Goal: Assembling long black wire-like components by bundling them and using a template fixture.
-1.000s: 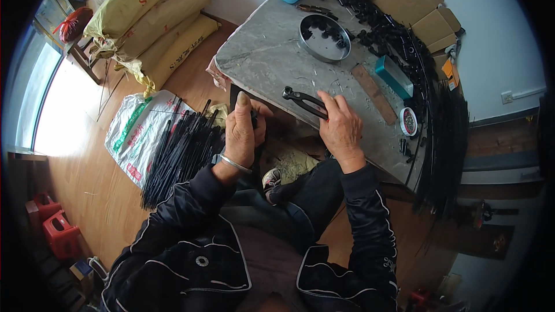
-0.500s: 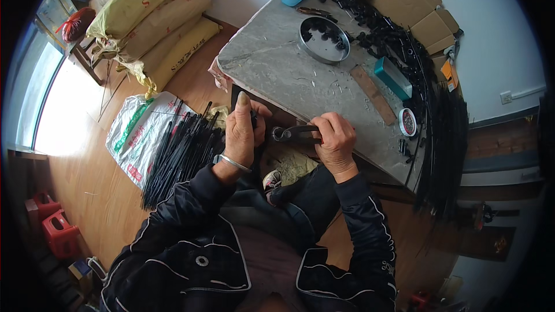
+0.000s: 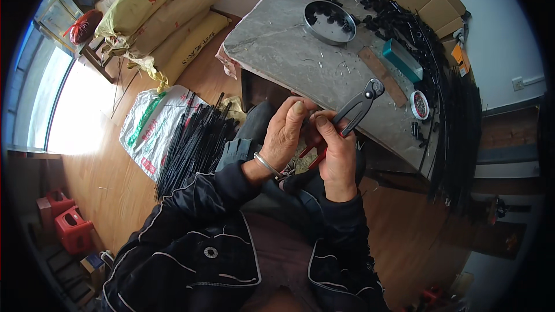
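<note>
My right hand (image 3: 337,162) is closed round the red handles of a pair of dark pincers (image 3: 359,106). The jaws point up and away over the near edge of the grey stone-topped table (image 3: 260,46). Close beside it, almost touching its fingertips, my left hand (image 3: 283,133) has its thumb raised and its fingers curled. Whatever sits in those left fingers is hidden from here. Both hands are above my lap, just short of the table edge.
On the table stand a round metal tray (image 3: 306,23) of small black parts, a teal box (image 3: 403,60), a brown strip (image 3: 381,76) and a white dish (image 3: 419,106). Black rods (image 3: 191,150) lie on a white sack (image 3: 144,133) at left. Stuffed sacks (image 3: 167,29) are stacked behind.
My hands have come together, the left moving right. The pincers have turned from pointing left toward my left hand to pointing up and right. A small black thing at my left fingers no longer shows.
</note>
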The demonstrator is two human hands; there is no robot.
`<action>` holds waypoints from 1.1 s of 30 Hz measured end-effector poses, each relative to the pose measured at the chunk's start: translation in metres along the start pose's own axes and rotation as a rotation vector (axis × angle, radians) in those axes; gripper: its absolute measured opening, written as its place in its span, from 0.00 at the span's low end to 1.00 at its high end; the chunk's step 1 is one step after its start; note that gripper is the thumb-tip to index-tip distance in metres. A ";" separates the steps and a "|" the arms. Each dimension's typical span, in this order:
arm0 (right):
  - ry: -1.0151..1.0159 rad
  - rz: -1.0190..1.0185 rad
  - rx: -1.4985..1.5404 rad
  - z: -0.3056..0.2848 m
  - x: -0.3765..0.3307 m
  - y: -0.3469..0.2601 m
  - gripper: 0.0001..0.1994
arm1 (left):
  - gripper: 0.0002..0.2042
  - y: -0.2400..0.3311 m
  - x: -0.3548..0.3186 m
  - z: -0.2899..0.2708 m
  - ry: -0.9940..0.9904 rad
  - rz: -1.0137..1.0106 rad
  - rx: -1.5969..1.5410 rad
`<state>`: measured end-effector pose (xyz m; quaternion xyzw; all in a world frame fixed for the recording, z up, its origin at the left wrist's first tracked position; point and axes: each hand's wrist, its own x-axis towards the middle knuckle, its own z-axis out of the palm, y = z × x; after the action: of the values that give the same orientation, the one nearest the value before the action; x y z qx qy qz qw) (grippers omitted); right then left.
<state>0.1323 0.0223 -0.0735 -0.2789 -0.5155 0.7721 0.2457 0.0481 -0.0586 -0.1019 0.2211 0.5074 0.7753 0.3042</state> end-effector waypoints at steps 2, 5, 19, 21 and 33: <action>-0.017 0.005 0.137 0.000 -0.002 0.004 0.05 | 0.24 -0.002 -0.002 0.004 -0.001 0.036 0.038; -0.010 0.060 0.245 0.000 -0.008 0.007 0.06 | 0.24 -0.010 -0.004 0.007 -0.022 -0.060 -0.129; 0.072 0.089 0.231 0.006 -0.020 0.011 0.09 | 0.19 -0.019 -0.011 0.011 0.005 -0.033 -0.096; 0.099 0.090 0.220 0.005 -0.021 0.012 0.09 | 0.19 -0.013 -0.013 0.013 -0.004 -0.073 -0.144; 0.013 0.084 0.246 0.000 -0.023 0.021 0.09 | 0.19 -0.009 -0.017 0.013 0.003 -0.116 -0.199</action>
<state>0.1464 -0.0002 -0.0886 -0.2728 -0.4033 0.8372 0.2489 0.0709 -0.0586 -0.1061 0.1587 0.4402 0.8034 0.3682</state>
